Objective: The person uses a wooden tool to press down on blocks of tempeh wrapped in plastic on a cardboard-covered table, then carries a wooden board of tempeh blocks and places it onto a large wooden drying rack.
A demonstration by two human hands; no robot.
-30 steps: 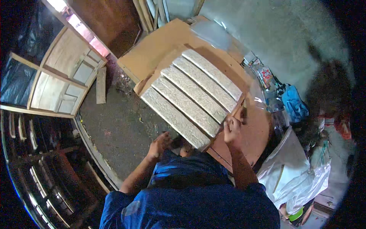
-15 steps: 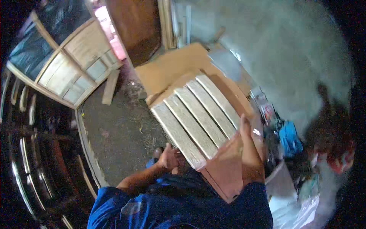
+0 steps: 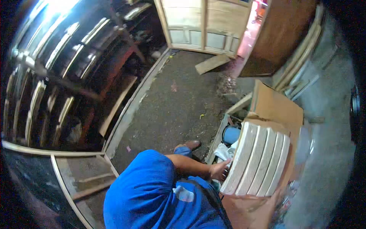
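Observation:
Several long, pale, rough-surfaced bars (image 3: 246, 158) lie side by side on a sheet of brown cardboard (image 3: 276, 103) at the right. Close to the left side of the nearest bar is my left hand (image 3: 220, 170), fingers apart and holding nothing. Whether its fingertips touch the bar I cannot tell. My right hand is out of view. Just beyond my left hand, a white cloth (image 3: 222, 152) and a blue cylindrical container (image 3: 231, 134) show beside the bars.
Dark ground (image 3: 171, 99) stretches ahead, with a loose board (image 3: 212, 64) near a wood-framed panel (image 3: 187, 24). A brown door (image 3: 286, 38) and leaning poles (image 3: 301, 57) stand at the far right. A raised edging (image 3: 133, 103) runs along the left, beside dark slatted structures.
My view has swung left, so the bars now appear farther right. My left hand is still beside the bars. My right hand, earlier at their right end, has left the view.

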